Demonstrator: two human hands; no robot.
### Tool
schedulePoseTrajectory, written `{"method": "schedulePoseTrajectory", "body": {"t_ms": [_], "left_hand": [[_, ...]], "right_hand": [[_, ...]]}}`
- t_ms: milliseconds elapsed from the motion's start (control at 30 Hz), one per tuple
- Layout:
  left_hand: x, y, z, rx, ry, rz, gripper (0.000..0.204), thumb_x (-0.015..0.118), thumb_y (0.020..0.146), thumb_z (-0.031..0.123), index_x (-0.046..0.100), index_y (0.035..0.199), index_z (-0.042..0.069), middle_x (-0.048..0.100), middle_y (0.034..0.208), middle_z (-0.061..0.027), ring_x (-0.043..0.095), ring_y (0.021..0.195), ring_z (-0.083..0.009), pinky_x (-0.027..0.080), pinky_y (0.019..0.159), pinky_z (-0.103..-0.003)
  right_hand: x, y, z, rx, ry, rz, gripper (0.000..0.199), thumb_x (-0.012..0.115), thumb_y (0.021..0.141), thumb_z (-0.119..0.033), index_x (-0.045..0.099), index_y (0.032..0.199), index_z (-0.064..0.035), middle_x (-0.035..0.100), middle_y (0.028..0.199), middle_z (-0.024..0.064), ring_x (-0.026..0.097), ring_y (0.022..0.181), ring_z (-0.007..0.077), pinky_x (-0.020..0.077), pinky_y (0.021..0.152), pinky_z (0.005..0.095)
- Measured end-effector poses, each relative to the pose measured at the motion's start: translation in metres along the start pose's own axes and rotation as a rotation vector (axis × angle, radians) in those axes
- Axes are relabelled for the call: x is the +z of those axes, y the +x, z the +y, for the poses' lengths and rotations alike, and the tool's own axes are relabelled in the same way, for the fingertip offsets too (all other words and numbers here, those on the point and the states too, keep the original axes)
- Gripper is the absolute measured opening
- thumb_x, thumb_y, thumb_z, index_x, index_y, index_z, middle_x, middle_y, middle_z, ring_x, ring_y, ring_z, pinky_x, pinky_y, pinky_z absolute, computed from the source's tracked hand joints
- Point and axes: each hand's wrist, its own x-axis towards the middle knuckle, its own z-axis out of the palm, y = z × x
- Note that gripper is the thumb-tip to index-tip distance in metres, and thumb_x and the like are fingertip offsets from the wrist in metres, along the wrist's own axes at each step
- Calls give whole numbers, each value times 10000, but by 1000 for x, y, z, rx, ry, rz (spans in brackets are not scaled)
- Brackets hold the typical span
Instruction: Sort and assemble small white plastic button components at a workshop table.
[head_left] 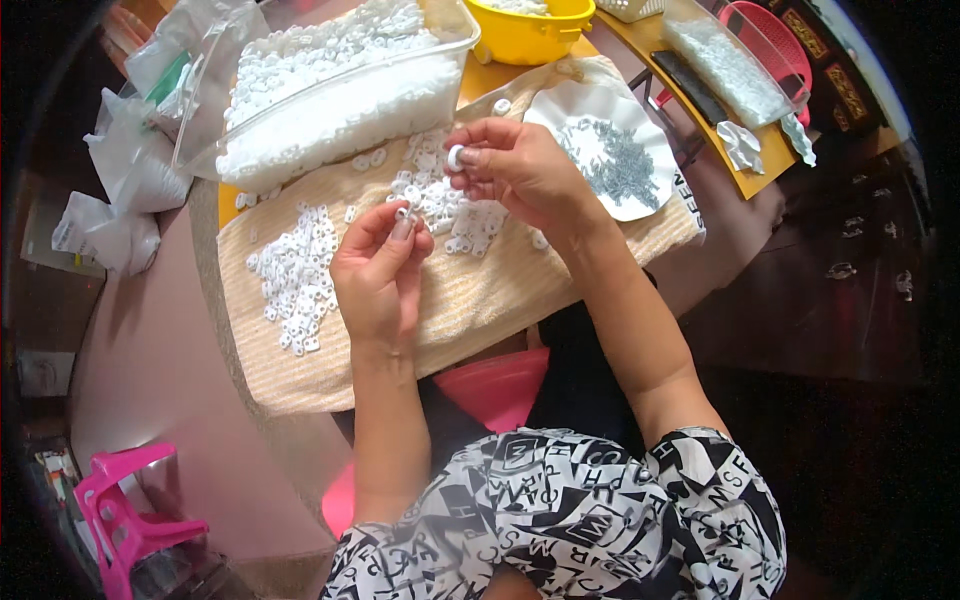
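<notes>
My left hand (380, 265) pinches a small white plastic piece (405, 212) between thumb and fingertips. A little higher and to the right, my right hand (530, 170) grips a round white plastic piece (456, 158) between thumb and forefinger. Both hands are above a striped beige towel (390, 370). Beneath and between them lies a loose heap of white plastic pieces (465, 220). Another pile of flat white pieces (295, 280) spreads left of my left hand. Beyond my right wrist, a white scalloped plate (545, 105) holds many small grey metal pins (620, 170).
A clear bin (345, 75) full of white pieces stands at the back left, near plastic bags (135, 165). Behind stands a yellow basin (525, 35). A side table (755, 180) at right carries another clear container (735, 70). A pink stool (130, 510) stands lower left.
</notes>
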Motion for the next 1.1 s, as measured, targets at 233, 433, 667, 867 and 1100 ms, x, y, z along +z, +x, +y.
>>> {"method": "schedulePoseTrajectory", "body": {"t_ms": [233, 433, 667, 867, 1100], "left_hand": [[5, -4, -1, 6, 48, 25, 164, 553, 775, -44, 555, 938, -54, 591, 818, -121, 565, 697, -175, 474, 621, -262], [5, -8, 2, 39, 35, -48, 169, 536, 784, -37, 549, 952, -49, 589, 822, -133, 564, 719, -191, 478, 661, -292], [7, -4, 3, 71, 23, -58, 150, 537, 793, -36, 558, 941, -46, 589, 821, -122, 569, 729, -174, 489, 657, -262], [3, -4, 2, 89, 13, -133, 156, 551, 790, -29, 562, 945, -36, 594, 816, -116, 576, 723, -171, 491, 659, -258], [3, -11, 3, 87, 10, -49, 167, 568, 772, -43, 565, 939, -47, 604, 816, -125, 575, 688, -165, 477, 646, -259]], "right_hand": [[14, -8, 19, -51, -134, -14, 102, 586, 770, -61, 568, 864, -24, 550, 713, -1, 492, 611, 57, 410, 554, 195], [30, -18, 20, -100, -330, -70, 83, 573, 775, -37, 541, 844, -4, 567, 730, 14, 518, 652, 63, 417, 569, 190], [32, -17, 13, -131, -434, -56, 50, 598, 734, -40, 568, 747, -2, 570, 656, 9, 512, 609, 53, 400, 525, 193], [31, -21, 10, -59, -342, -79, 106, 612, 741, -52, 591, 822, 14, 598, 703, 27, 539, 647, 64, 421, 555, 191], [33, -26, 7, -32, -421, -117, 134, 635, 738, -71, 602, 851, -7, 598, 721, 10, 521, 643, 50, 414, 549, 183]]}}
